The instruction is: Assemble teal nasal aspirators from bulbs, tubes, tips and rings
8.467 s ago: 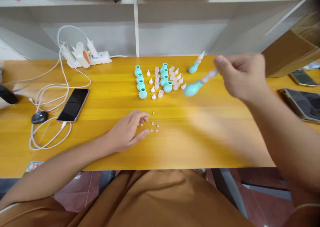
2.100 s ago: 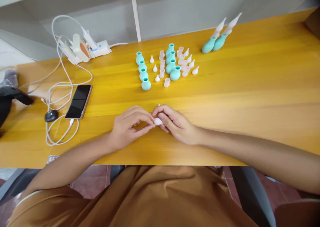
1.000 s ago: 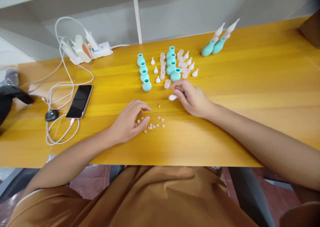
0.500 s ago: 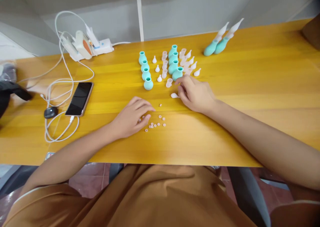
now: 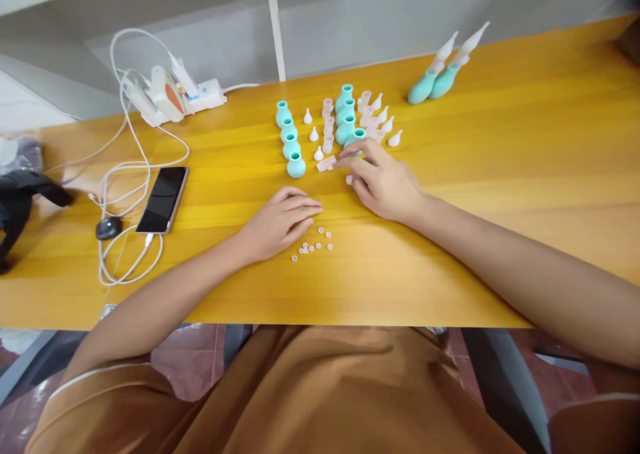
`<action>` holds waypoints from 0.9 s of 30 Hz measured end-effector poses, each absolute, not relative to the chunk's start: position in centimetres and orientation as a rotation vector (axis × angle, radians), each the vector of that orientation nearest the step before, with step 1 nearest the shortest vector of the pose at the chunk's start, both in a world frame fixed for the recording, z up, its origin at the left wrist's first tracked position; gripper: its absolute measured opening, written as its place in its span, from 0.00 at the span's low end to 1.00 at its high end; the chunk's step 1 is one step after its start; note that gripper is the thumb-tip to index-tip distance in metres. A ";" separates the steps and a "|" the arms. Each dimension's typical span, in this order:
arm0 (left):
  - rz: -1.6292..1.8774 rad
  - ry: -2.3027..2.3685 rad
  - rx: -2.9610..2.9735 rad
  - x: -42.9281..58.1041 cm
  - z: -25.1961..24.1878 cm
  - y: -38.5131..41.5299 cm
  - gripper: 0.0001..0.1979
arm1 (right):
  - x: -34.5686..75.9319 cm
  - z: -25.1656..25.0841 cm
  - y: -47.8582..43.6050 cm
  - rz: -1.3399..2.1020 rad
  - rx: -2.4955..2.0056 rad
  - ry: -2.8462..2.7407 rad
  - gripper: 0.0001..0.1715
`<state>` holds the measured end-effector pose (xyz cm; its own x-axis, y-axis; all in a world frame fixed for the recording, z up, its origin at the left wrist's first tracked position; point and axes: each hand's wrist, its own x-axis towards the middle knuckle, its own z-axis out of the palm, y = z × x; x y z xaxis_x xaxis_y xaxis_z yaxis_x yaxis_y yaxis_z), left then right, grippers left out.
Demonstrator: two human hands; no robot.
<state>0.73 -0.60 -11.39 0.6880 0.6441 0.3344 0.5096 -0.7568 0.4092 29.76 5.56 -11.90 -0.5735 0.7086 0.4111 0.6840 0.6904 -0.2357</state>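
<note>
Clear connector [image 5: 326, 163] lies on its side at your 12 o'clock, by your right hand's [image 5: 385, 177] fingertips. That hand's half-curled; grip on the white nozzle [image 5: 349, 180] near its thumb unclear. Your left hand [image 5: 283, 227]: loosely open, palm down, underside hidden, small rings [image 5: 311, 248] at its 4 o'clock. Farther: teal bulbs [image 5: 296, 167] at 12, phone [image 5: 163, 201] between 10 and 11.

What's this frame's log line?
left hand: open, beside small rings | right hand: holds partly hidden white piece, fingers at side-lying translucent connector | loose turquoise bulbs: upright, two columns
</note>
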 end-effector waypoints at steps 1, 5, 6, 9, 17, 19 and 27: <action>0.723 0.922 2.605 0.7 -11.3 -0.6 0.14 | 29.7 -11.8 5.5 0.071 -1.069 -2.422 0.26; 0.884 0.967 2.584 0.5 -11.1 -0.6 0.08 | 29.4 -11.5 5.2 0.084 -1.069 -2.442 0.31; 0.905 0.981 2.583 0.5 -11.0 -0.7 0.07 | 29.3 -11.5 5.2 0.083 -1.075 -2.451 0.31; 0.931 1.022 2.573 0.4 -10.9 -0.7 0.06 | 29.1 -11.4 5.1 0.065 -1.089 -2.474 0.30; 0.928 1.068 2.546 0.3 -10.4 -1.4 0.02 | 29.1 -11.6 4.5 -0.089 -1.023 -2.472 0.24; 0.946 1.042 2.547 0.1 -10.3 -1.7 0.02 | 29.1 -11.7 4.2 -0.144 -1.007 -2.490 0.22; 1.021 1.013 2.546 -0.4 -9.9 -2.3 0.04 | 29.4 -11.7 2.6 -0.237 -0.848 -2.586 0.18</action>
<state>-0.37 -2.25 -9.89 0.5219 0.6718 0.5257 0.5208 -0.7390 0.4273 29.41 2.64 -11.66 -0.7323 0.5291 0.4286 0.5981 0.8007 0.0335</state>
